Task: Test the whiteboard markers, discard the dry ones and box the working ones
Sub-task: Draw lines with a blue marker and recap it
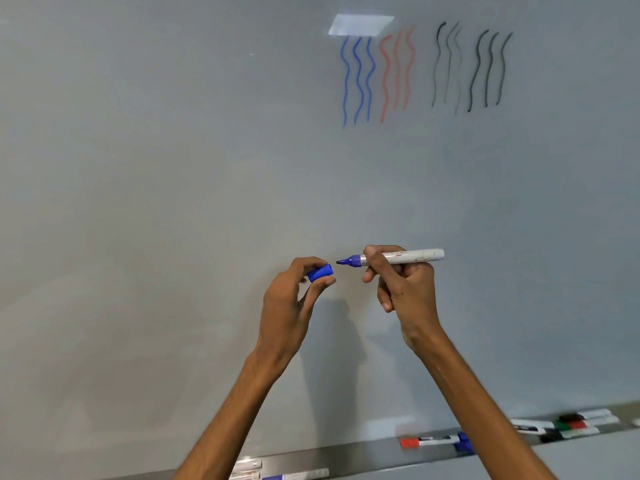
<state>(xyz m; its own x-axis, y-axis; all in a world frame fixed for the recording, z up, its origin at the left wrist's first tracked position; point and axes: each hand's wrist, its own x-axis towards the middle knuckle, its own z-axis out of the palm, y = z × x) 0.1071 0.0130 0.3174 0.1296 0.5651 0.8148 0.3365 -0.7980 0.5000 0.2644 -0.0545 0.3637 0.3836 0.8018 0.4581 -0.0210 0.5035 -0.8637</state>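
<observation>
My right hand (401, 282) gripped the blue marker (415, 256) mid-barrel, level before the whiteboard (173, 168), nib bared; my left hand (291, 296) pinched its cap (320, 273) just beside the nib, not touching; I judged the marker light, rigid, smooth (barrel smudged), best held near the nib.

1. Whiteboard (173, 168): upright, behind both hands.
2. Test strokes (415, 71): on the board, upper right, four clusters side by side.
3. Left hand (291, 299): centre, before the board, cap (320, 273) pinched in its fingers.
4. Right hand (405, 285): just right of it, gripping the marker (415, 255), which lies level with its tip towards the cap, near but apart.
5. Tray (346, 455): along the board's lower edge.
6. Loose markers: on the tray, a few at left (247, 469), one at centre (433, 439), a cluster far right (585, 424).
</observation>
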